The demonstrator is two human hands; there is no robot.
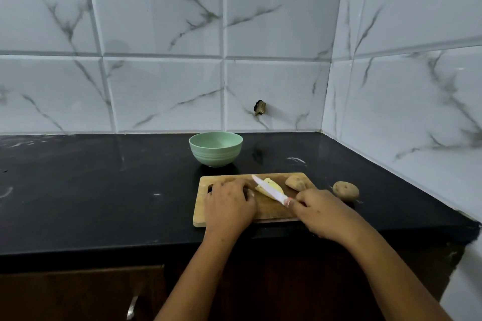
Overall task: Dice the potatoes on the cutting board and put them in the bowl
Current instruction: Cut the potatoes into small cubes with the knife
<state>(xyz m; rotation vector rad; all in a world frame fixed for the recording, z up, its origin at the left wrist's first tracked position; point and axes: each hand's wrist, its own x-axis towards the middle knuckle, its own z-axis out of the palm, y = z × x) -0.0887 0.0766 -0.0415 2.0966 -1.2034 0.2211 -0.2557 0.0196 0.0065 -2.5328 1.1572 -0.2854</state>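
Three potato portions appear at this stage: a pale, peeled-looking cut piece (pixel 271 185) at the middle of the cutting board (pixel 263 212), a skin-on half (pixel 296 182) at the board's far right corner, and a whole potato (pixel 345 190) on the black desk (pixel 104 190) just beside the board's right edge. We see the right hand (pixel 320 212) with its fingers wrapped round the handle of the knife (pixel 268 188), whose blade lies slantwise across the pale piece with the tip pointing away and to the left, an angle we read as suited to slicing that piece into strips before cross-cutting. The left hand (pixel 229 203) rests on the board just left of the piece with fingers bent and knuckles raised, presumably to steady the work while keeping the tips clear of the edge; whether it actually touches the potato we cannot tell. The green bowl (pixel 216 155) stands upright on the desk just behind the board, near enough for easy transfer, and we see no dice in it, so we judge the task to be at an early stage.
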